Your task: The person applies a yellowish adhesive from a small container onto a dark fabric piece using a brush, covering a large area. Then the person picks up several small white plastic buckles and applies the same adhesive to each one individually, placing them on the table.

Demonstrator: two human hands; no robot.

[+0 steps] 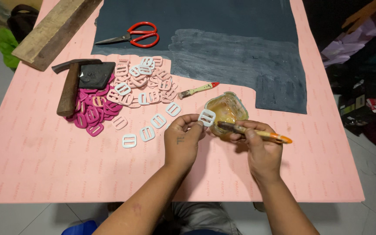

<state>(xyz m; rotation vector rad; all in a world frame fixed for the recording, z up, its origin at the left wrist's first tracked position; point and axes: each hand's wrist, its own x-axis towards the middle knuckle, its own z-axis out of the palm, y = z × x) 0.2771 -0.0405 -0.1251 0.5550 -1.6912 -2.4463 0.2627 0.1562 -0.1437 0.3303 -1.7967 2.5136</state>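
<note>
From the head view, the left hand (pixel 182 140) pinches a white slide buckle (pixel 207 117) at the glue jar's (pixel 227 111) nine o'clock while the right hand (pixel 262 148) grips the brush (pixel 253 131); judged best: light, even strokes, fingertips clear of glue.

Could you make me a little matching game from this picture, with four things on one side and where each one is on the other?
Things:
1. scissors
2. white buckle
3. hammer
4. orange-handled brush

Places:
A. lying over the pile of pink buckles
B. in the right hand
C. on the dark sheet at the far side of the table
D. pinched in the left hand

Pairs: 1-C, 2-D, 3-A, 4-B
</note>
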